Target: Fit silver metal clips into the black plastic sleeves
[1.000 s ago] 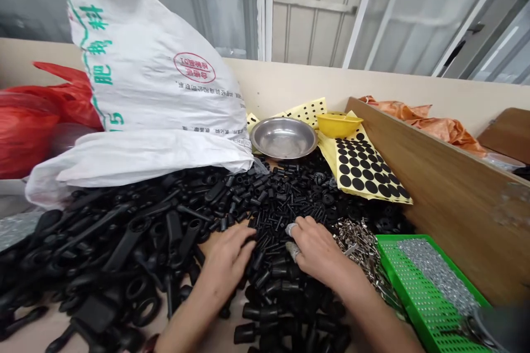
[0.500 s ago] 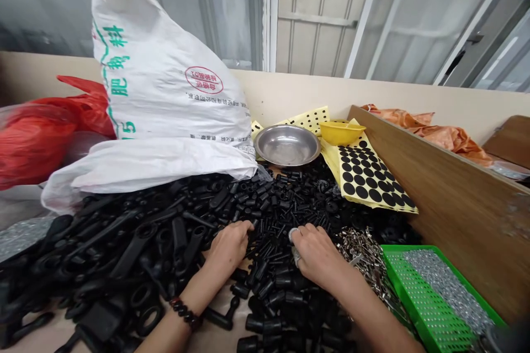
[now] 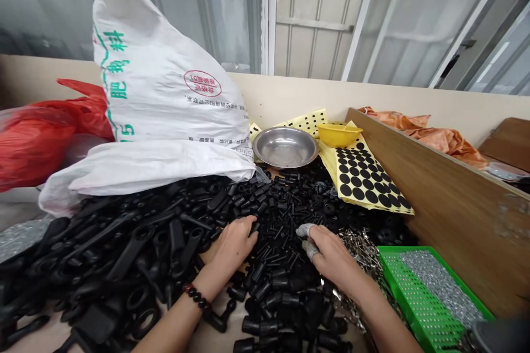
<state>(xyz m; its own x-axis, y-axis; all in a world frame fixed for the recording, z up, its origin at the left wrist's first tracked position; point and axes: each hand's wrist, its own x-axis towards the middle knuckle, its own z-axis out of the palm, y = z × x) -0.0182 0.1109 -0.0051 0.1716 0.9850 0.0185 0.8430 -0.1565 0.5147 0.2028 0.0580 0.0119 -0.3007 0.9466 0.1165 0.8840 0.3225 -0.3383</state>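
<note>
My left hand [image 3: 232, 245], with a beaded bracelet [image 3: 196, 297] on its wrist, is closed at the middle of the pile, thumb and forefinger around a small black plastic part [image 3: 255, 226]. To its right, my right hand [image 3: 331, 251] has its fingers curled together; grey wraps [image 3: 305, 230] cover two fingertips. Whatever lies in those fingers, if anything, is hidden. Between the hands lie black screws [image 3: 285, 258] and short black sleeves [image 3: 281, 284]. Black crank handles [image 3: 134, 245] are heaped left of my left hand. Shiny metal pieces [image 3: 359, 253] lie beside my right wrist.
A white woven sack [image 3: 165, 99] stands behind the heap, with red bags [image 3: 33, 143] at left. A steel bowl [image 3: 285, 148], a yellow basin [image 3: 338, 134] and sheets of black round stickers [image 3: 368, 176] lie behind. At right are a green tray [image 3: 430, 309] and a wooden board [image 3: 447, 204].
My left hand has moved slightly right, and its thumb and forefinger now show around a black part. My right hand has shifted a little right and turned, showing its wrapped fingertips more.
</note>
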